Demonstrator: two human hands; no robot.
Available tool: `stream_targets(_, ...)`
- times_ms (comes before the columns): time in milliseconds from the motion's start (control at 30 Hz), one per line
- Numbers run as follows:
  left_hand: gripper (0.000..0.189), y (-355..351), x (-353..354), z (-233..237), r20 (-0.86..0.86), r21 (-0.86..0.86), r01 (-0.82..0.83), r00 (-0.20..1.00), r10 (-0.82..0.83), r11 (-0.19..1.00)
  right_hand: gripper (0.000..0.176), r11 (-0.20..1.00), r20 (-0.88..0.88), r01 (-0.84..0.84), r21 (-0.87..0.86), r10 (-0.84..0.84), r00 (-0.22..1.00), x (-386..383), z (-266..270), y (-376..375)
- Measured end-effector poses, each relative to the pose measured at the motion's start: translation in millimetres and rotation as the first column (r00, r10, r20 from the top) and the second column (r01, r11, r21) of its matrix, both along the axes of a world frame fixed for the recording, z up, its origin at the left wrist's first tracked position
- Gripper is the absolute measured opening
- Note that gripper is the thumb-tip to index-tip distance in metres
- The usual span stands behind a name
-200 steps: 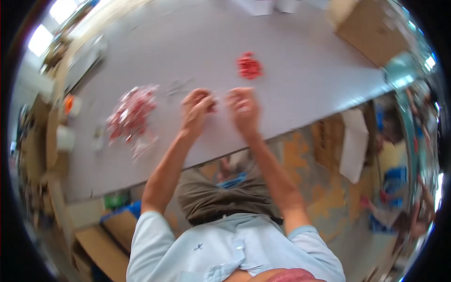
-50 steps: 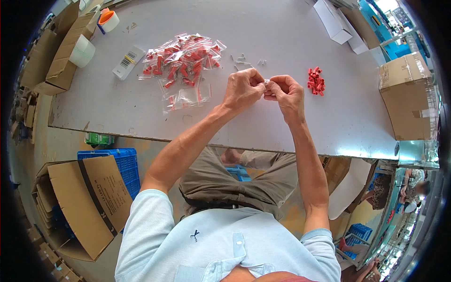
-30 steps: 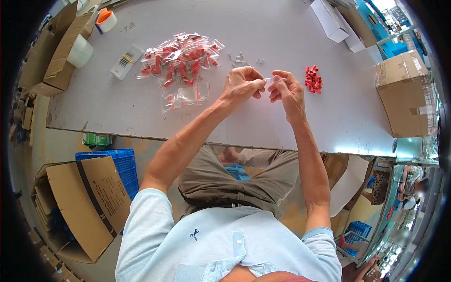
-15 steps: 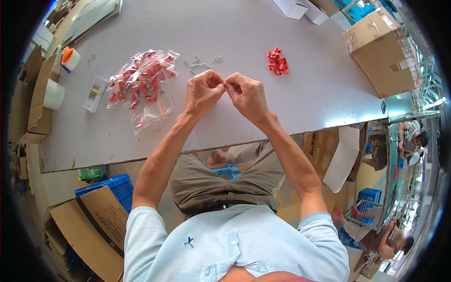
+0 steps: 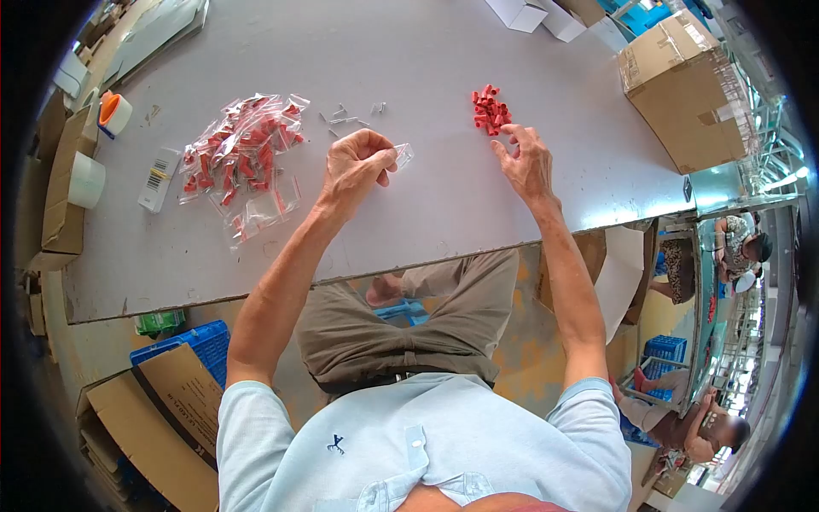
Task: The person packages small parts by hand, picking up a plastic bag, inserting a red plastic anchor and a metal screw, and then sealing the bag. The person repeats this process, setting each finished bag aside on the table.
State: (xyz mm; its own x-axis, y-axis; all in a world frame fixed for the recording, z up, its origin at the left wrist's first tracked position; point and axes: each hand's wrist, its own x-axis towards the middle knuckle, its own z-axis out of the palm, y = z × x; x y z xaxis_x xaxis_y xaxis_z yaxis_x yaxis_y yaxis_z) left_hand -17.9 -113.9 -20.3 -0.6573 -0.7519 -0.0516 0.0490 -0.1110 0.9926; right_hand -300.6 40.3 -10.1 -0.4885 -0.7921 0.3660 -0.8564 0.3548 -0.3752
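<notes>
My left hand (image 5: 354, 168) pinches a small clear plastic bag (image 5: 405, 155) between thumb and fingers, above the table. My right hand (image 5: 530, 165) has come to the near edge of a pile of small red tube-like pieces (image 5: 489, 109); its thumb and fingers are apart, with nothing visible between them. Left of my left hand lies a heap of clear zip bags with red pieces inside (image 5: 243, 145). Several thin metal pins (image 5: 344, 119) are scattered just beyond my left hand.
A taped cardboard box (image 5: 682, 94) stands at the right of the grey table (image 5: 409, 60). On the left are a tape roll (image 5: 115, 113), a label card with a barcode (image 5: 159, 179) and an open carton (image 5: 64, 196). Other people sit at the far right.
My hands, together before, have parted. The right one moved right to the red pile and opened, while the left kept the plastic bag, which now shows. The view shifted slightly.
</notes>
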Motion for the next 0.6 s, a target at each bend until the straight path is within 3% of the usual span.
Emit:
stream_targets(67, 0.006, 1, 0, 1, -0.002, -0.017, -0.004, 1.000, 0.004, 1.000, 0.029, 0.996, -0.099, -0.084, -0.005, 0.083, 0.992, -4, -4, -9)
stream_targets(167, 0.012, 5, 0, 8, 0.004, -0.029, -0.021, 1.000, 0.021, 0.999, 0.024, 0.997, -0.163, -0.069, 0.038, 0.075, 0.984, -3, -1, -22)
stream_targets(367, 0.007, 3, -1, 3, 0.048, -0.074, -0.016, 0.999, 0.019, 0.997, 0.016, 0.981, -0.039, -0.125, 0.151, 0.132, 0.991, -6, -1, -29)
stream_targets(600, 0.006, 5, -3, -3, 0.062, -0.208, -0.065, 0.995, 0.080, 0.976, 0.014, 0.924, -0.089, -0.319, 0.214, 0.343, 0.935, 43, 15, -23)
